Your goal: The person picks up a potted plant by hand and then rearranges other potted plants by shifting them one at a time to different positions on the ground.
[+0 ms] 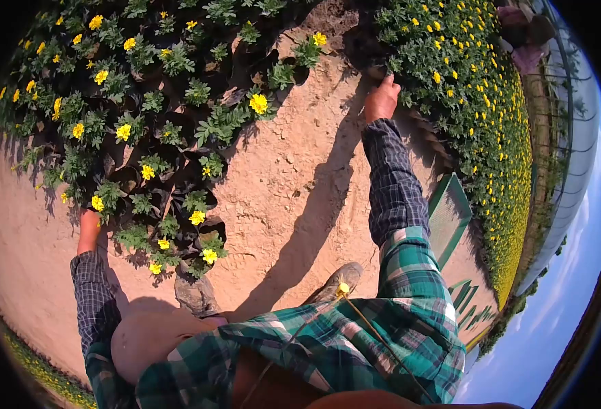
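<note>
Standing in scuffed, dusty boots (341, 276) at the near end of a cluster of yellow-flowered green plants in black pots (167, 146), you bend over pale, bare soil (294, 184). Your left hand (89, 228) meets the cluster's near left edge, fingertips hidden under leaves, their grip impossible to tell. A flat green mesh tray (452, 217) lies well right of the cluster. Beyond the cluster's right side, your right hand (382, 99), fingers bent, reaches a dark, shadowed pot-like shape (365, 48); whether it grips cannot be told. Farther right spreads a dense yellow-flowered bed (488, 129), then a whitish greenhouse tunnel (582, 136).
</note>
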The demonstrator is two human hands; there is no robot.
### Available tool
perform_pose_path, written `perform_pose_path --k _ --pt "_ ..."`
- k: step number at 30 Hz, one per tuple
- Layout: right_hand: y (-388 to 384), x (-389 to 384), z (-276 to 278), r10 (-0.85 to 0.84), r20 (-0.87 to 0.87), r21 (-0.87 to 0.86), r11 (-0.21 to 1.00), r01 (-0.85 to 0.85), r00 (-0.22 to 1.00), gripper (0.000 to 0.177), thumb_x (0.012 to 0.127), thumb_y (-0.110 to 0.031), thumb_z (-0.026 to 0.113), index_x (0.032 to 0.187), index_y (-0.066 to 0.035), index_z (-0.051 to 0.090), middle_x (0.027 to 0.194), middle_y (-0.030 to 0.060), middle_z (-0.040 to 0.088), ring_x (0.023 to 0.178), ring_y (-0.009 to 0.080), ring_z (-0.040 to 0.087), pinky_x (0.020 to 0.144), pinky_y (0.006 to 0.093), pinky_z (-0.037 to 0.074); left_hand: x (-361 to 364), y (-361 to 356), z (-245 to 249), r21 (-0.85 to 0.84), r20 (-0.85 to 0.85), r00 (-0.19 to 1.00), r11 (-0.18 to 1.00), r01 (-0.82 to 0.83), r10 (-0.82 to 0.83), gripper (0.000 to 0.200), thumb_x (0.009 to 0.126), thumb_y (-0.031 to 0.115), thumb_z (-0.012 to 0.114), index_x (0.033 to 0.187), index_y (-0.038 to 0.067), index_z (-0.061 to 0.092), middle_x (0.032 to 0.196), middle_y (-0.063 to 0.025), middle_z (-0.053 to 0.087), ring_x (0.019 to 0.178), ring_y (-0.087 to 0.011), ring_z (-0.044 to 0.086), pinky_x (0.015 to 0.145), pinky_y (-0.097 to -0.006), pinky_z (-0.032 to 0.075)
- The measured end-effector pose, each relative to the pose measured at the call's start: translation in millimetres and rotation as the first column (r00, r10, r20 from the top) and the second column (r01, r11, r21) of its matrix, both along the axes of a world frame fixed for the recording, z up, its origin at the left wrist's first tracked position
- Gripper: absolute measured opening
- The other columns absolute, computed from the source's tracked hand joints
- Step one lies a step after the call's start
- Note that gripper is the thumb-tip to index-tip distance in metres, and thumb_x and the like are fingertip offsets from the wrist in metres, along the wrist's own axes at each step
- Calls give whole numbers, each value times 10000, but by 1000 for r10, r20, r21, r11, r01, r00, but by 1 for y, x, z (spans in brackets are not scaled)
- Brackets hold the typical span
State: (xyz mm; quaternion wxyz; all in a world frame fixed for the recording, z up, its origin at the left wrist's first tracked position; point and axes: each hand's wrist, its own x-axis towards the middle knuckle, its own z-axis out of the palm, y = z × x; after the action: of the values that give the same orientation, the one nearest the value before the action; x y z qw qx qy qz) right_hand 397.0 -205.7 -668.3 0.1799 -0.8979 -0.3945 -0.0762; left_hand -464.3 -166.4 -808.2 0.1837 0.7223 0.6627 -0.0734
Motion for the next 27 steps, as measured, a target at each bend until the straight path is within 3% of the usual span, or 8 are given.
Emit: perform_pose_path --k 3,5,9,15,19,21,23,27 --pt "9 12 -20 -214 -158 23 975 221 964 266 961 -229 417 1066 -10 525 946 230 558 842 405 598 735 438 494 1 -1 6 -34 -69 996 998 59 -61 149 769 97 541 801 -25 619 791 -252 614 769 -432 598 638 -468 474" --pt "9 16 -23 -38 50 -48 998 40 998 204 945 -121 404 1060 -13 532 936 229 548 828 394 593 698 457 494 5 -3 10 -31 -86 993 997 78 -80 142 770 83 535 820 -26 611 798 -254 613 775 -437 594 644 -472 473" --pt "5 29 -28 62 122 18 998 -65 991 245 947 -225 449 971 -8 562 864 212 579 792 400 605 682 449 499 4 -4 17 -28 -106 988 994 106 -108 139 773 55 525 859 -29 595 813 -259 611 788 -447 586 656 -478 470" --pt "3 64 -9 275 180 6 960 -281 944 102 788 -103 594 837 -18 567 831 198 593 755 413 594 680 467 488 -10 -2 5 -46 -154 972 984 174 -179 160 777 12 509 918 -33 571 835 -266 607 806 -463 573 673 -489 466" --pt "-14 61 41 201 -267 -18 977 -213 943 191 765 -158 677 852 -9 594 721 148 640 668 287 631 619 368 491 6 -2 21 -9 -130 978 986 166 -166 119 750 42 527 807 -31 602 788 -257 603 766 -440 589 643 -476 470" --pt "-24 33 75 177 -546 -9 976 -217 819 152 801 -106 682 844 8 592 647 57 608 518 104 562 488 270 454 13 1 28 -18 -133 977 986 166 -167 122 753 42 528 811 -32 606 799 -261 604 775 -442 589 654 -478 473" --pt "-39 19 78 256 -699 29 943 -331 668 115 815 -72 666 824 3 579 634 49 598 517 101 563 474 259 447 18 5 30 -33 -136 976 985 170 -173 126 756 42 528 816 -33 610 809 -265 605 784 -443 590 664 -479 476" --pt "-61 -93 124 380 -621 -80 840 -537 686 118 827 -35 654 818 10 546 632 60 563 510 146 539 479 285 431 49 5 51 -67 -162 971 983 169 -178 132 762 43 530 824 -35 617 831 -272 608 801 -446 591 685 -482 481"
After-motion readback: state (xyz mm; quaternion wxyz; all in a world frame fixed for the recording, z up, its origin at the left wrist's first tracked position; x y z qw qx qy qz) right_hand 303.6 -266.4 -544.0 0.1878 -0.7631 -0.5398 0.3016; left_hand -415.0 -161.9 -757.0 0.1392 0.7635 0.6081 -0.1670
